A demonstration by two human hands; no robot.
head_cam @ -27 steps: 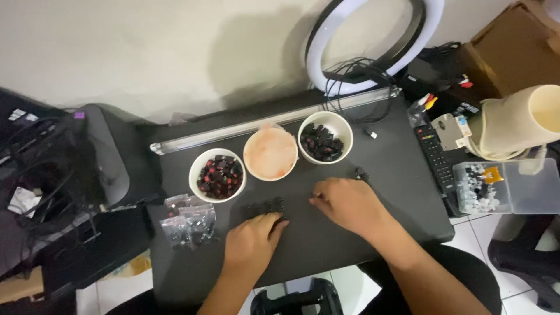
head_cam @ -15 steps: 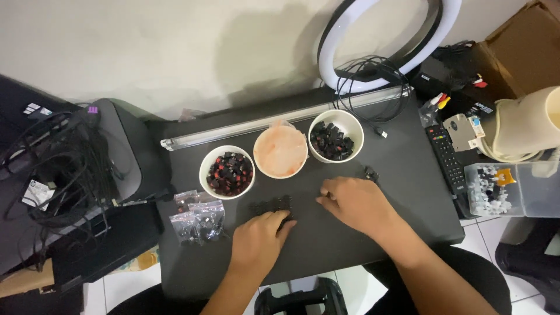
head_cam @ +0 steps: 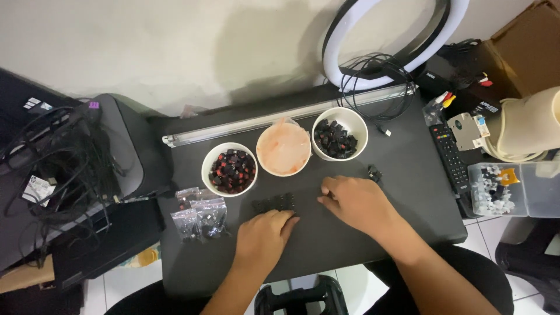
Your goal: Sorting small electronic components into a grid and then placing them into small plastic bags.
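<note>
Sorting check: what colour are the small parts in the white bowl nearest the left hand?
Black with red tops, in the left white bowl, clearest in the head view.

Home hobby desk — ring light point(head_cam: 373, 35), remote point(head_cam: 450, 157), tangled cables point(head_cam: 58, 157).

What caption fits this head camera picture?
Two bare hands, left hand and right hand, rest near small black parts on a dark table.

One head-worn view looks steeply down from above, fairly near; the black table point(head_cam: 408, 192) fills mid-frame.
</note>
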